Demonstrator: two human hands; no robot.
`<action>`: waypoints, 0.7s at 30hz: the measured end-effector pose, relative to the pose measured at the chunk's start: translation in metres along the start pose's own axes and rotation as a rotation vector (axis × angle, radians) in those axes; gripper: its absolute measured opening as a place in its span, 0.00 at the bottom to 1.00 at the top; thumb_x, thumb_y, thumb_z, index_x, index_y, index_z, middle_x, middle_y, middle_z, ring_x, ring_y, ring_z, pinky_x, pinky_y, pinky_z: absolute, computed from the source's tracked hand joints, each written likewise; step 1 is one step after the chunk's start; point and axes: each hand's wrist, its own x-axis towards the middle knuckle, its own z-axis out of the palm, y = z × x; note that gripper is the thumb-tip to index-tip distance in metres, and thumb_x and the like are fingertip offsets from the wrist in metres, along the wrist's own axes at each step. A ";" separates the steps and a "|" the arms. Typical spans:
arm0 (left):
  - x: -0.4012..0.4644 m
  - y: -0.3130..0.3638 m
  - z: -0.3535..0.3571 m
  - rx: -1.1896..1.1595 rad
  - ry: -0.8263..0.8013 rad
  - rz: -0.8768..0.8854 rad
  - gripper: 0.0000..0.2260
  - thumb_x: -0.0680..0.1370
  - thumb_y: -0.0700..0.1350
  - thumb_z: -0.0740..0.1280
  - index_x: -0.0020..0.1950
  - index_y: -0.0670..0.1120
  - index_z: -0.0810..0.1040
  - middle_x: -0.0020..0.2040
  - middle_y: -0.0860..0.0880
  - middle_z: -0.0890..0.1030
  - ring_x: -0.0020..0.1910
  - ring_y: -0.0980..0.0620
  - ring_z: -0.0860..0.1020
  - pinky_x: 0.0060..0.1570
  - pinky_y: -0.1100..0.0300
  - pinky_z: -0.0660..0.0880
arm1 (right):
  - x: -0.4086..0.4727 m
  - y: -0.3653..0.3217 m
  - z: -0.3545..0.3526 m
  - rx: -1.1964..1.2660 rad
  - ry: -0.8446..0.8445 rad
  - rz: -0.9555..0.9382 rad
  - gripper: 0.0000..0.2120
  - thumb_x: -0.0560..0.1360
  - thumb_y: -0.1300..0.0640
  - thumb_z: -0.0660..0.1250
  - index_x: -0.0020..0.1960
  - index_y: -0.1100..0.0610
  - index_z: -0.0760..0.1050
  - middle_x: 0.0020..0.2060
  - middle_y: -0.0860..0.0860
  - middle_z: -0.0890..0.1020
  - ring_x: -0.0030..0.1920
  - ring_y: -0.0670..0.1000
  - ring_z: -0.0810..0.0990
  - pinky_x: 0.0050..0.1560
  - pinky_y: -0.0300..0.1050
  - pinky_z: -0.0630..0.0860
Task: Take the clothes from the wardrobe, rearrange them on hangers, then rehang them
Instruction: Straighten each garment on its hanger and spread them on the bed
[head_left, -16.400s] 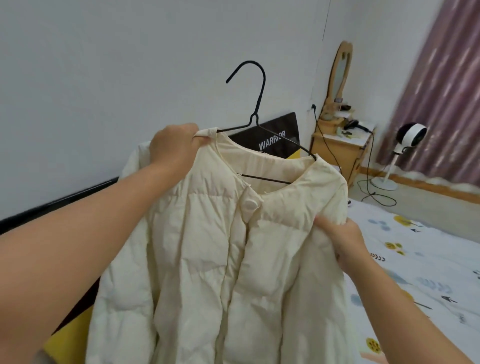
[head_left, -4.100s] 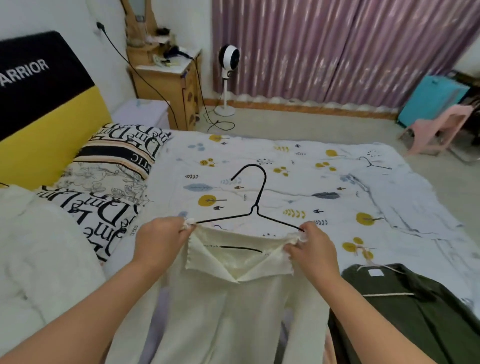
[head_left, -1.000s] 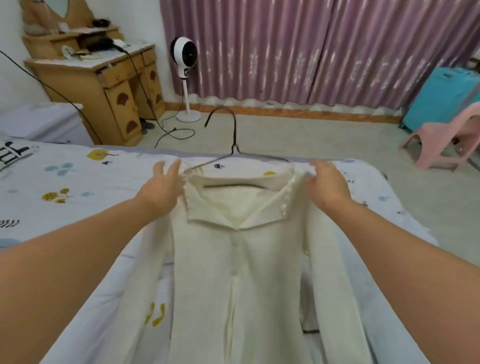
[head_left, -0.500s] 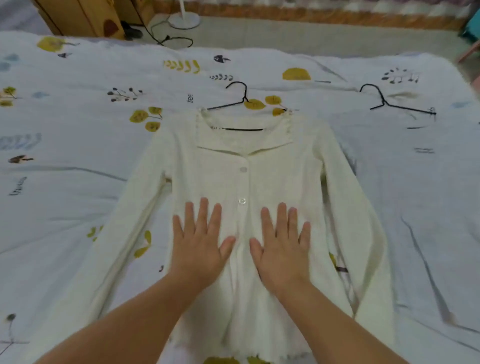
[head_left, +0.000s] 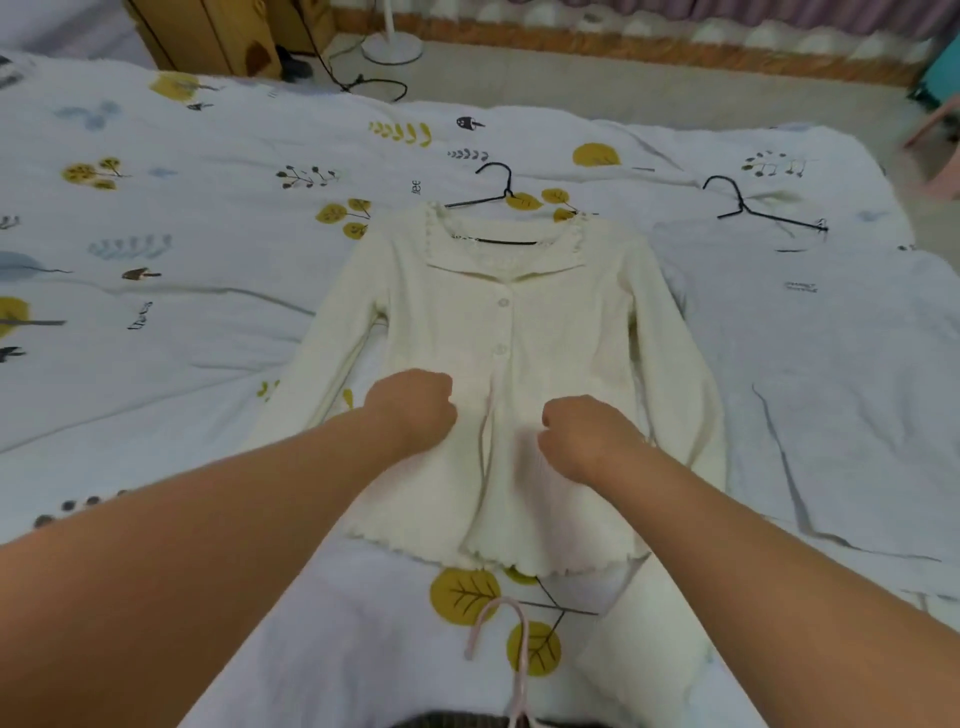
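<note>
A cream button-front cardigan (head_left: 519, 332) lies flat and face-up on the bed, sleeves spread down its sides. A black wire hanger (head_left: 497, 201) sits inside its neck, with the hook pointing away from me. My left hand (head_left: 411, 410) and my right hand (head_left: 586, 435) rest on the lower front, one on each side of the button strip. Both have their fingers curled down into the fabric, and the fingertips are hidden.
A second black hanger (head_left: 756, 212) lies bare on the patterned bedsheet (head_left: 171, 291) to the right. A pink hanger (head_left: 511, 644) and a dark garment (head_left: 452, 721) lie at the near edge. A wooden cabinet (head_left: 223, 31), fan base (head_left: 392, 47), cables and pink chair (head_left: 940, 130) stand beyond the bed.
Half a second ago both hands lay flat with fingers spread on the cardigan's front. Now their fingers are curled into the fabric beside the button strip.
</note>
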 end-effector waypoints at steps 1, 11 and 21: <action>-0.023 -0.002 0.003 -0.011 0.007 0.024 0.15 0.81 0.47 0.54 0.64 0.44 0.71 0.63 0.45 0.74 0.61 0.46 0.72 0.52 0.59 0.67 | -0.017 -0.003 0.001 0.007 0.003 -0.018 0.12 0.77 0.61 0.57 0.58 0.58 0.75 0.55 0.54 0.77 0.52 0.54 0.77 0.45 0.42 0.71; -0.229 -0.114 0.024 0.077 -0.052 -0.196 0.13 0.80 0.46 0.54 0.57 0.45 0.76 0.51 0.48 0.79 0.50 0.50 0.76 0.45 0.59 0.70 | -0.156 -0.035 0.048 -0.026 -0.181 -0.138 0.12 0.78 0.55 0.56 0.58 0.52 0.74 0.56 0.52 0.78 0.54 0.51 0.76 0.49 0.42 0.72; -0.373 -0.236 0.071 0.108 0.301 -0.551 0.20 0.79 0.50 0.54 0.69 0.44 0.68 0.68 0.43 0.69 0.66 0.43 0.68 0.61 0.48 0.66 | -0.208 -0.201 0.111 -0.009 -0.109 -0.350 0.15 0.78 0.61 0.54 0.61 0.55 0.72 0.55 0.53 0.77 0.55 0.54 0.75 0.51 0.45 0.72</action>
